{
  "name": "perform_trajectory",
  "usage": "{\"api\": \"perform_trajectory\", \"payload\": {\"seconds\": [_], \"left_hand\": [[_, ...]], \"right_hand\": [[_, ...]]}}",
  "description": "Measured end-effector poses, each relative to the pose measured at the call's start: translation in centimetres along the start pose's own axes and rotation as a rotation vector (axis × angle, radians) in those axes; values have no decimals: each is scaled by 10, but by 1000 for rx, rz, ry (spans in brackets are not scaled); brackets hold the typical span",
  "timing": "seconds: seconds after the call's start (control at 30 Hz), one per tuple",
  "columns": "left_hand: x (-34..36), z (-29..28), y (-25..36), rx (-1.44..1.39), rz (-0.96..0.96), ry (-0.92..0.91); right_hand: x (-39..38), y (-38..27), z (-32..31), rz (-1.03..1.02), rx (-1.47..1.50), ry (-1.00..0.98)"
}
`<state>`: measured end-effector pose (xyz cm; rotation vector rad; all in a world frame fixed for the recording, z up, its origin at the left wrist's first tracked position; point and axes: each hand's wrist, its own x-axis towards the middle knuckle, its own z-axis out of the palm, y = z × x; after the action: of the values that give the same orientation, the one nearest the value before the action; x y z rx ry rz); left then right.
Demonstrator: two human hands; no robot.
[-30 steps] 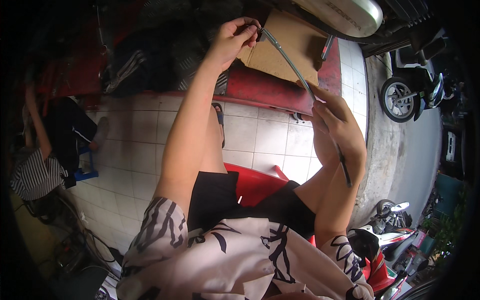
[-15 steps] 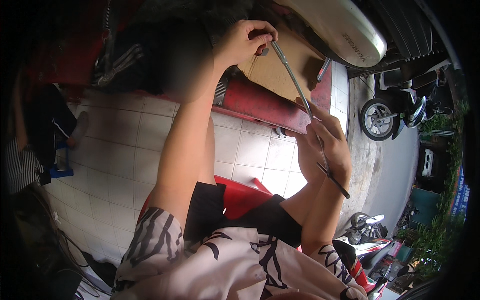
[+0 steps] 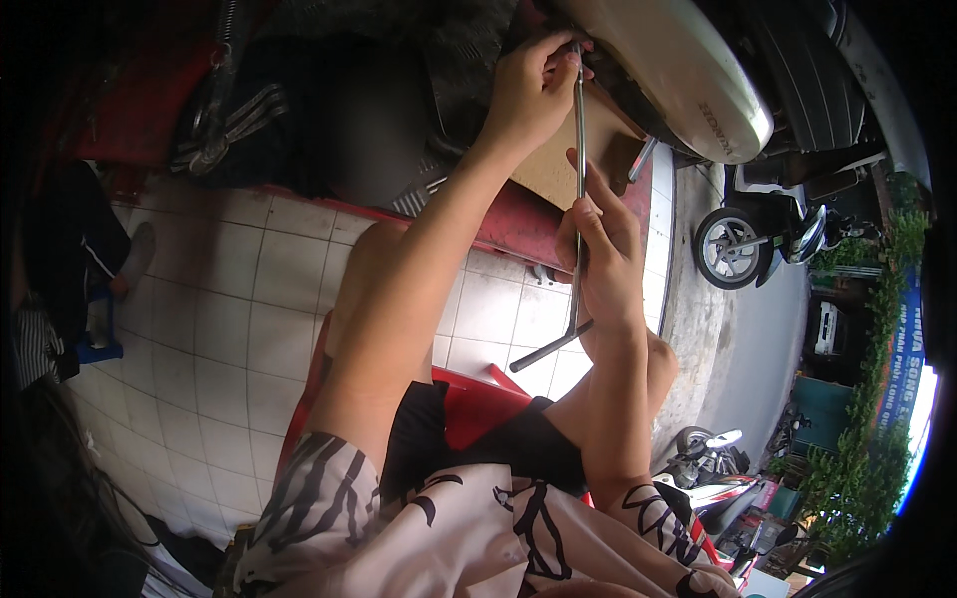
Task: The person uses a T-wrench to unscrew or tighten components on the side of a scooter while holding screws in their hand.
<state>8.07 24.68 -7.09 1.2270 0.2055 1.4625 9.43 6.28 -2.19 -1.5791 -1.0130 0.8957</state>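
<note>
1. T-wrench: its slim metal shaft runs nearly upright from the upper centre of the frame to the middle, where the dark bar crosses its lower end and slants down to the left.
2. Our left hand, at the upper centre, has its fingers mostly closed, with thumb and fingertips pinching the shaft near its top. We cannot tell whether anything else is tucked in there.
3. Our right hand, right of centre, is half closed: the thumb lies on the shaft and the fingers curl behind it, the forefinger reaching up alongside. The bar sits below this grip, near the wrist.
4. We judge the tool stiff and hard to break, of modest weight, light enough for a fingertip hold. The smooth metal could turn slippery if oily.
5. For a firm hold we would take the bar, which gives leverage; the mid-shaft suits guiding, and the top end suits a light pinch.
6. Behind the shaft lies cardboard on a red platform; the silver cover of a motorbike is close by at the upper right.
</note>
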Motion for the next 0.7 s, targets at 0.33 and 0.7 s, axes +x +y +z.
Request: {"api": "perform_trajectory", "payload": {"seconds": [0.33, 0.7], "left_hand": [[-6, -14, 22, -328, -505, -8], [-1, -34, 35, -657, -899, -67]], "right_hand": [[16, -7, 20, -3, 182, -8], [-2, -30, 22, 215, 272, -139]]}}
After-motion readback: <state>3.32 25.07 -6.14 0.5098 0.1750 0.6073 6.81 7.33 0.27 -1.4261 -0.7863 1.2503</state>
